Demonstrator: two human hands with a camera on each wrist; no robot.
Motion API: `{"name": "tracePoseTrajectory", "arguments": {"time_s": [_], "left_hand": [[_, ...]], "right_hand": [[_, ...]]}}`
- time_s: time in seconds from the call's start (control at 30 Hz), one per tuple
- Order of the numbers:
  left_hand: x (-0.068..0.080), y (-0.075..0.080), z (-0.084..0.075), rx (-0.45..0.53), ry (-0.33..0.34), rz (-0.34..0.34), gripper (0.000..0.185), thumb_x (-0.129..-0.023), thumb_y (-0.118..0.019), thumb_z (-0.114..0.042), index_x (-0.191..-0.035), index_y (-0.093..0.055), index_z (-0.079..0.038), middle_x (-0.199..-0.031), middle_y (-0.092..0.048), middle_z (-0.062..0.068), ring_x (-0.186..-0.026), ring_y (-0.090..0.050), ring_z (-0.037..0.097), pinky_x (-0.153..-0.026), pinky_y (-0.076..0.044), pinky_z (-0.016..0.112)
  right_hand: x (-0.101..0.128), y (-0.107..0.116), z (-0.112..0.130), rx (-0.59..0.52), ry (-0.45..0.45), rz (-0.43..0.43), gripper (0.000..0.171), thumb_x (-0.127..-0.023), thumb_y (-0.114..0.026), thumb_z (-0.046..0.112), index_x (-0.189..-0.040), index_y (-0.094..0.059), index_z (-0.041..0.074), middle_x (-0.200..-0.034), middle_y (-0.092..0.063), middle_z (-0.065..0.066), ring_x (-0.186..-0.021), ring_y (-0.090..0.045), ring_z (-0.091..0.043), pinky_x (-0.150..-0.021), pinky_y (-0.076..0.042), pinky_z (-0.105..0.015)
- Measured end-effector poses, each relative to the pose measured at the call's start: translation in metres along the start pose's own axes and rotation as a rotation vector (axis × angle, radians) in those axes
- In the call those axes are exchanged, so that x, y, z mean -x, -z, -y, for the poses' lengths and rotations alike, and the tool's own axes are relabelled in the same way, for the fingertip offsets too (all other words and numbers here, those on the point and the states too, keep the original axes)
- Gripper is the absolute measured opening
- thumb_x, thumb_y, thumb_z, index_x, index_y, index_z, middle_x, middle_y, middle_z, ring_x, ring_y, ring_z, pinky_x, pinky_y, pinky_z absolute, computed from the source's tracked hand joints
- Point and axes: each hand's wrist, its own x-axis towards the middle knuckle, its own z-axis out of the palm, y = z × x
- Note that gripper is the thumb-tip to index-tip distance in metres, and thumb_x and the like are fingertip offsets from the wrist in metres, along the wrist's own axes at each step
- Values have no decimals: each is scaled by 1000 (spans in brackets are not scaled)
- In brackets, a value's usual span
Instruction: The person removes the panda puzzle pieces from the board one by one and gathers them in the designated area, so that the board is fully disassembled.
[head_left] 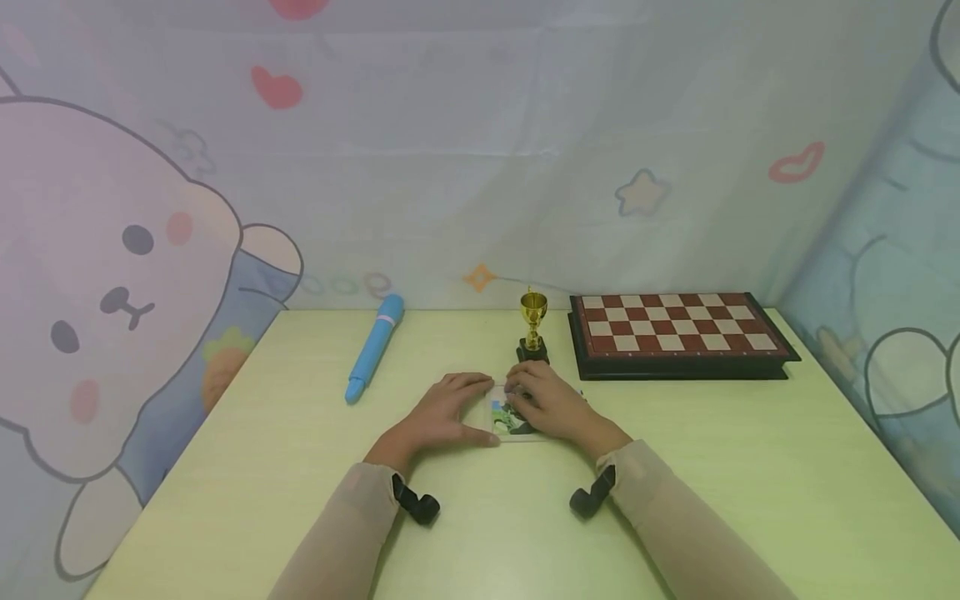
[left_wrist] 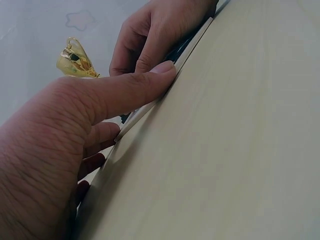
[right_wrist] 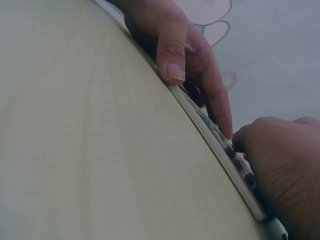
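Observation:
A thin flat picture board (head_left: pixel 504 421), with green, blue and dark areas in its print, lies on the table between the hands; its pale edge (right_wrist: pixel 212 143) shows in the right wrist view. My left hand (head_left: pixel 442 412) holds the board's left side, the thumb on the near edge and fingers around the far corner. Over the right part of the board rests my right hand (head_left: pixel 558 404), fingers bent down onto the picture. Whether those fingertips pinch a small piece is hidden. Just behind the right hand stands a small gold trophy cup (head_left: pixel 533 312) on a black base.
A black-framed chessboard box (head_left: pixel 678 325) with red and white squares sits at the back right. A blue pen-shaped object (head_left: pixel 375 348) lies at the back left. Behind the table (head_left: pixel 480 542) hangs a printed cloth (head_left: pixel 450 150) with cartoon figures.

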Motion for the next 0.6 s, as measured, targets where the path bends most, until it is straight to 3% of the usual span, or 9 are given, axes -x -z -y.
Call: {"name": "tracePoseTrajectory", "arguments": {"time_s": [0.6], "left_hand": [[1, 1, -1, -7, -5, 0, 98, -77, -69, -73, -155, -42, -20, -157, -39, -5, -144, -32, 21, -116, -28, 48]], "right_hand": [[0, -1, 1, -106, 57, -58, 8, -100, -64, 15, -107, -64, 13, -120, -61, 1, -119, -52, -20, -101, -46, -43]]}}
